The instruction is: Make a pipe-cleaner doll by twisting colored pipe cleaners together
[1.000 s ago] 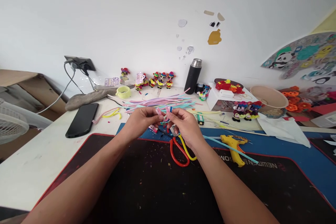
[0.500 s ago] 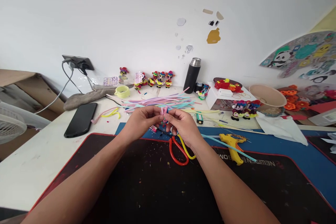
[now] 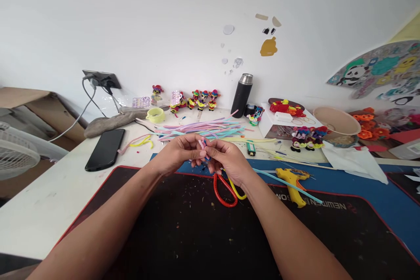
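Pink-and-blue fuzzy piece is pinched between the two hands, raised over the middle of the white table. On that table, a black mat covers the near middle, lapping over a blue mat that shows toward the right edge. A heap of pastel fuzzy stems lies past the hands, toward the far edge. The left hand has its thumb and fingertips closed on the piece; the right hand is clamped on it from the other side, its lower fingers curled beneath. Near the left edge rests a phone, and a black flask stands by the far edge. A yellow glue gun lies to the right of the hands, with a light blue stem across it. Red-and-yellow handles lie just on the near side of the right hand. Between the fingertips, the piece now shows a slimmer profile than a moment ago, which suggests it has been turned or squeezed; the fingers hide its full shape.
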`<state>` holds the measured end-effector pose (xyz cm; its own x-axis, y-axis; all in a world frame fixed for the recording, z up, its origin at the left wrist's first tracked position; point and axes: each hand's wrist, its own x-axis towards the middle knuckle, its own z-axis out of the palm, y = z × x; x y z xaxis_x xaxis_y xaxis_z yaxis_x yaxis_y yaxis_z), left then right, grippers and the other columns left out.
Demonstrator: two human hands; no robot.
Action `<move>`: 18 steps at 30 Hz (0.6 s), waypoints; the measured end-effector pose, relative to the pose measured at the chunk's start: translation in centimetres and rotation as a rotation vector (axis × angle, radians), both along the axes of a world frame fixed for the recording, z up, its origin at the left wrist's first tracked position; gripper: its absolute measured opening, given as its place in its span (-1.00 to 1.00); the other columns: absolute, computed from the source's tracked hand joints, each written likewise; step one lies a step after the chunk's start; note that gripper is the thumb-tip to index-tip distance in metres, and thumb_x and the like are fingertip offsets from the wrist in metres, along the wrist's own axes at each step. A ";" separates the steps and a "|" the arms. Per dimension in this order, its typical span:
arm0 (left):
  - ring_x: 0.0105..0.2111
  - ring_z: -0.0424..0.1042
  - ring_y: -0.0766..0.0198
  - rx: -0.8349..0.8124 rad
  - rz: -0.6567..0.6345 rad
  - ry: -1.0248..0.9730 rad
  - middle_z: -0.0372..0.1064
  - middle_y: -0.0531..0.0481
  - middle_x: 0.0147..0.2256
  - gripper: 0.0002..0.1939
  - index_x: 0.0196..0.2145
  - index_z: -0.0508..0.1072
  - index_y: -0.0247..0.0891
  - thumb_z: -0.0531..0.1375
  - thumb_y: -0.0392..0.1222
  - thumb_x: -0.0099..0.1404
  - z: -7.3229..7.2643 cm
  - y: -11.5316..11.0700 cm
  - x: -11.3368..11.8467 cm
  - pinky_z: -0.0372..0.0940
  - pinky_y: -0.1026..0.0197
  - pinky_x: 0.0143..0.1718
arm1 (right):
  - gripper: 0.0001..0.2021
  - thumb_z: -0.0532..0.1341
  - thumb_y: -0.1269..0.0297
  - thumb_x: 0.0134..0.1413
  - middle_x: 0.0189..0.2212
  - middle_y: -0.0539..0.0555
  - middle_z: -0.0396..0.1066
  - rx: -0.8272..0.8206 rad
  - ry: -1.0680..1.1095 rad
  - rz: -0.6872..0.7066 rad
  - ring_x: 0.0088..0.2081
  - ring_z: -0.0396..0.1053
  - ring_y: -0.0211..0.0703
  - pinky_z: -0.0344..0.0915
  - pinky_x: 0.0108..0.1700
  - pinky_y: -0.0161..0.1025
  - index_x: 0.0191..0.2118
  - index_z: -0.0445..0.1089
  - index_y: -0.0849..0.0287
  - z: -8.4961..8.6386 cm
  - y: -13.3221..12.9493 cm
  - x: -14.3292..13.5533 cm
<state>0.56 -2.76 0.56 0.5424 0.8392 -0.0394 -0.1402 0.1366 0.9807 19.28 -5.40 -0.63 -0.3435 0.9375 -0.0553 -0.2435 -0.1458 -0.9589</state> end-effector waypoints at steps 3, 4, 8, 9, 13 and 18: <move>-0.51 0.45 0.32 0.006 0.060 0.005 0.50 0.02 -0.46 -0.64 -0.33 0.51 -0.29 0.53 -0.12 -0.01 -0.3 0.1 0.3 0.30 0.32 -0.51 | -0.62 0.42 -0.04 0.04 -0.50 -0.04 0.46 0.007 -0.019 -0.070 -0.65 0.36 -0.34 0.07 -0.69 -0.42 -0.19 0.50 0.17 -0.4 0.1 -0.1; -0.50 0.45 0.31 0.011 0.080 0.009 0.51 0.01 -0.45 -0.64 -0.34 0.51 -0.29 0.53 -0.11 -0.01 -0.4 0.2 0.5 0.32 0.31 -0.50 | -0.60 0.40 -0.05 0.06 -0.50 -0.05 0.46 0.012 -0.033 -0.090 -0.64 0.37 -0.34 0.07 -0.69 -0.42 -0.14 0.51 0.17 -0.5 0.1 -0.2; -0.48 0.48 0.28 0.027 0.146 0.003 0.51 0.02 -0.47 -0.66 -0.34 0.53 -0.30 0.52 -0.10 0.02 -1.0 0.4 0.8 0.36 0.28 -0.46 | -0.59 0.34 -0.10 0.11 -0.51 -0.04 0.46 0.053 -0.089 -0.123 -0.64 0.39 -0.32 0.09 -0.69 -0.43 -0.15 0.50 0.17 -0.7 0.4 -0.1; -0.48 0.48 0.28 0.028 0.165 -0.005 0.51 0.02 -0.48 -0.66 -0.33 0.54 -0.30 0.52 -0.10 0.01 -1.0 0.5 0.8 0.37 0.28 -0.45 | -0.60 0.32 -0.11 0.14 -0.49 -0.03 0.47 0.069 -0.101 -0.124 -0.64 0.40 -0.32 0.09 -0.69 -0.43 -0.19 0.48 0.17 -0.6 0.4 -0.1; -0.53 0.45 0.31 -0.004 0.222 -0.039 0.50 0.03 -0.50 -0.63 -0.34 0.57 -0.31 0.54 -0.10 -0.05 -0.7 0.5 0.8 0.36 0.28 -0.47 | -0.62 0.28 -0.09 0.20 -0.45 0.00 0.51 0.147 -0.169 -0.114 -0.64 0.41 -0.29 0.11 -0.67 -0.39 -0.16 0.44 0.16 -0.3 0.2 -0.1; -0.53 0.45 0.28 -0.002 0.251 -0.003 0.51 0.00 -0.48 -0.63 -0.36 0.56 -0.31 0.54 -0.07 -0.05 -0.6 0.6 0.7 0.37 0.24 -0.46 | -0.72 0.28 0.01 0.25 -0.45 -0.03 0.50 0.333 -0.465 -0.156 -0.61 0.38 -0.26 0.25 -0.51 -0.29 -0.07 0.47 0.07 -0.7 -0.2 -0.3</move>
<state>1.23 -2.11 0.00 0.3171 0.9476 -0.0394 -0.1731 0.0986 0.9799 19.03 -5.59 -1.33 -0.2107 0.9676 0.1392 0.2190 0.1855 -0.9579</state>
